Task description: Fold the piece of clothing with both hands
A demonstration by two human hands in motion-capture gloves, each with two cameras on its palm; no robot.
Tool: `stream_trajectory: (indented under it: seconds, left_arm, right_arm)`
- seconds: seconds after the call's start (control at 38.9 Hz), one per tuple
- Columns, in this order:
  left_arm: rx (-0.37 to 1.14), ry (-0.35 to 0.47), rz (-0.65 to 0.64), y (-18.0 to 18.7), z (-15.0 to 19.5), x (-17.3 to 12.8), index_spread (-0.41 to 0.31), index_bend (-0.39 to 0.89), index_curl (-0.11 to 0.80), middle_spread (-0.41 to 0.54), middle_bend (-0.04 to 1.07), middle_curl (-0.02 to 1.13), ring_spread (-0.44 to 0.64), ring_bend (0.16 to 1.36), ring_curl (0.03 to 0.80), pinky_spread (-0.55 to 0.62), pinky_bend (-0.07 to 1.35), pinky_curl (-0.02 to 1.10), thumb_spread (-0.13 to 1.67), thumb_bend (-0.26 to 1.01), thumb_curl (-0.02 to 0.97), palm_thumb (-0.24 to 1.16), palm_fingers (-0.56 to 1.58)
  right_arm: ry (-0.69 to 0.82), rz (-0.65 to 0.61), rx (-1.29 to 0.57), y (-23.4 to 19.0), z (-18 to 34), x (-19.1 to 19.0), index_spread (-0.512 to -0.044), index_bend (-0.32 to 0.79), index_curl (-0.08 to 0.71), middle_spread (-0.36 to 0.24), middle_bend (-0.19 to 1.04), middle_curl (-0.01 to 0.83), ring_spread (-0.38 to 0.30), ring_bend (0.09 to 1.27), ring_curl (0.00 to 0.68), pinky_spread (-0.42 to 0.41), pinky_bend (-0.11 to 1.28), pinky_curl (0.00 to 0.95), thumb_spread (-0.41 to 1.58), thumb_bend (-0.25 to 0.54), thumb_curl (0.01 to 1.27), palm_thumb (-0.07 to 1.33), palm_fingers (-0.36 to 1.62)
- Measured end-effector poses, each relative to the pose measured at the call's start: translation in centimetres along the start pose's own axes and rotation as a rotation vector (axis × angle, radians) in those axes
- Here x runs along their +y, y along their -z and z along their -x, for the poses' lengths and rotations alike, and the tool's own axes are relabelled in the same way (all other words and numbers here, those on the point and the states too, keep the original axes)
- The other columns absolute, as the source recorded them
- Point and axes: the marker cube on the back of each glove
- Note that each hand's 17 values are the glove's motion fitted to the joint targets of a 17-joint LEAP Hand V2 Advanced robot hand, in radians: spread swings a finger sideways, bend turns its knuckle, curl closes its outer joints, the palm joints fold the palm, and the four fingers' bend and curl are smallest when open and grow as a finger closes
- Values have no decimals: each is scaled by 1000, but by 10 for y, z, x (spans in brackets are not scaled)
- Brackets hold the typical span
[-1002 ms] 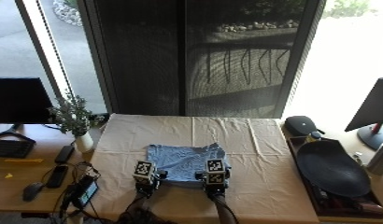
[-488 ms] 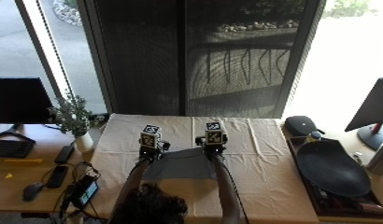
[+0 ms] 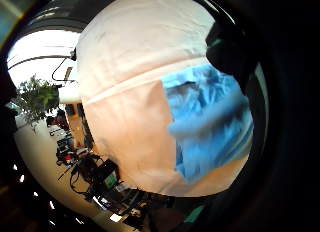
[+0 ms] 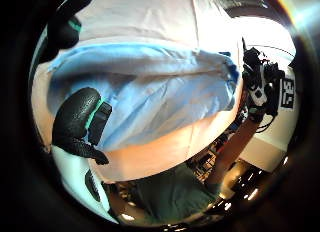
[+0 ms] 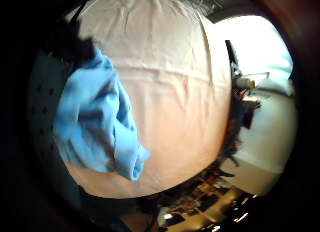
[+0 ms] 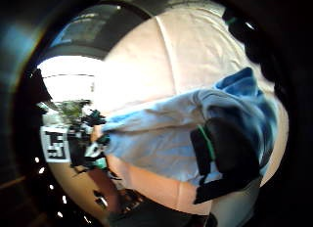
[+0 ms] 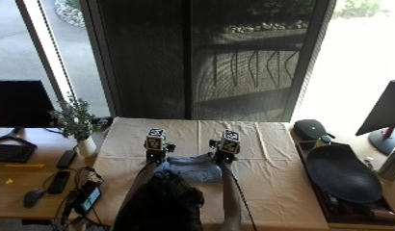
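While the blue garment [image 7: 196,170] lies mid-table on the cloth-covered table [image 7: 274,159], the left hand [image 7: 155,153] pinches its far-left corner and the right hand [image 7: 224,155] its far-right corner; judged mid-fold, next laying that edge down squarely.

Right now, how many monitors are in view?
2: one monitor on the left desk, another monitor at the right edge, partly cut off. Others may lie outside the view.

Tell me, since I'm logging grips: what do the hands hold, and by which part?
Both hands, left hand and right hand, pinch the light blue cloth garment at its far edge, one near each corner.
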Motion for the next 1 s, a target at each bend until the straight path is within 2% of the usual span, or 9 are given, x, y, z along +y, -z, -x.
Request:
stream_trajectory:
  seconds: [0.1,0.31,0.44,0.62,0.72,0.74,0.77,0.85,1.0]
  left_arm:
    - [69,-42,-52,2,-12,11,-179,21,328,-273,533,544,-227,697,449,-145,531,412,1228,-25,282,630,557]
    - [7,-37,-201,-38,-9,17,-174,223,352,-197,333,444,-64,518,361,32,453,371,1295,-26,261,569,433]
    - [39,-55,-97,-81,-9,16,-165,249,382,-110,185,416,72,463,345,171,440,367,1374,-46,214,417,272]
    - [150,-79,-44,-99,-15,24,-145,196,385,-29,140,352,196,471,320,309,427,341,1453,-40,158,221,187]
    - [180,-95,-43,-99,-19,24,-140,189,390,-13,145,338,230,477,310,352,424,328,1479,-25,145,166,191]
    - [180,-94,-43,-99,-19,23,-139,188,392,-10,149,335,236,478,310,358,420,324,1484,-22,143,155,192]
    - [179,-93,-43,-99,-19,23,-139,185,393,-7,148,333,242,480,309,367,425,324,1489,-22,139,142,190]
    - [164,-81,-49,-99,-18,21,-141,186,398,0,153,329,255,485,309,387,418,320,1502,-15,135,117,187]
    - [107,-53,2,-100,-9,24,-142,180,403,7,154,319,271,491,307,412,424,314,1519,-8,131,87,184]
  right_arm:
    - [-236,-240,-62,-6,-47,7,-323,83,331,-184,290,442,-156,617,456,-139,662,439,1280,-24,298,758,427]
    - [-405,32,-26,-60,-78,86,-324,78,273,-112,259,415,-6,440,355,56,683,394,1235,-67,284,557,295]
    - [-398,-171,-40,-73,-76,68,-336,36,225,-91,334,428,35,428,336,112,674,375,1254,-32,273,513,281]
    - [-471,-88,52,-69,-69,90,-374,-92,100,-229,627,491,-154,727,380,25,537,317,1280,57,319,694,665]
    - [-476,126,36,-77,-62,103,-375,-47,74,-214,341,426,-187,840,428,-81,770,381,1283,54,327,718,583]
    - [-473,147,42,-78,-62,103,-378,-56,65,-250,457,464,-208,839,434,-80,727,372,1275,62,335,742,639]
    - [-470,165,49,-77,-62,105,-374,-35,57,-190,229,387,-184,852,439,-127,861,412,1295,19,309,665,516]
    - [-438,204,41,-74,-54,109,-373,-101,10,-224,345,420,-209,883,454,-225,912,414,1307,-5,296,637,681]
    - [-463,-118,-48,-60,-56,60,-374,-114,-34,-285,579,481,-240,970,460,-304,873,404,1311,34,314,737,952]
